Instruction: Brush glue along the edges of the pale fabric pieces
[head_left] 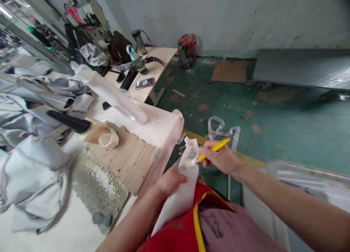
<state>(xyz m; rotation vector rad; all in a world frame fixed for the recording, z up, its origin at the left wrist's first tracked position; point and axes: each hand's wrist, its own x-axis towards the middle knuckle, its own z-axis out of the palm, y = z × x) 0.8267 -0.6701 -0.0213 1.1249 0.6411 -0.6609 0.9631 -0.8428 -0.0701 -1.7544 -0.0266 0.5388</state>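
Note:
My left hand point(172, 181) grips a long white piece of material point(188, 175) in front of my body, thumb on top. Dark mesh-like marks cover its far end, and its near end rests against a red apron with yellow trim point(175, 230). Closed around a slim yellow-handled tool point(221, 144), my right hand point(216, 157) brings the lower end to the right edge of the white piece. The tool's tip is too small to make out. To the left, a cream container with a black handle point(73, 122) lies on a cardboard sheet point(131, 159).
A crusted grey board point(98, 186) and heaped pale grey fabric pieces point(38, 171) lie on the left table. A translucent white form point(115, 95) lies farther back. Beyond are a phone point(145, 83) and a bottle point(138, 62). A plastic bin point(276, 168) stands right.

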